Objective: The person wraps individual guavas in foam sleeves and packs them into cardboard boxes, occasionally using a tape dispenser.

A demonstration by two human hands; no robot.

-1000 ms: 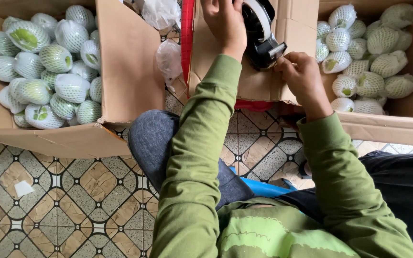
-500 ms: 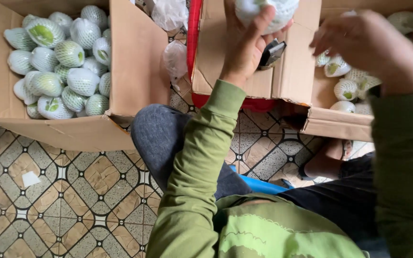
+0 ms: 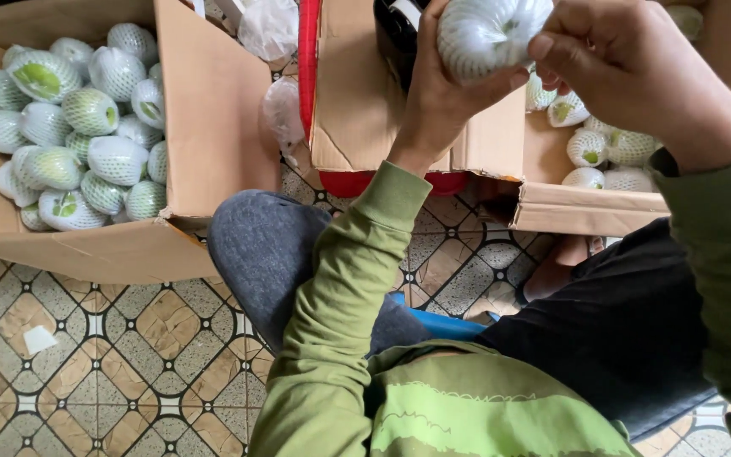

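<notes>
Here, up above the cardboard box, the left hand cups a net-wrapped fruit from below with fingers curled round it, while the right hand pinches its right side, both equally close.

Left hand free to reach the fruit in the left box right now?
Probably not yet: the left hand is wrapped around a foam-netted fruit, with the right hand on it too. The left box is open-topped, nothing covering its fruit.
</notes>
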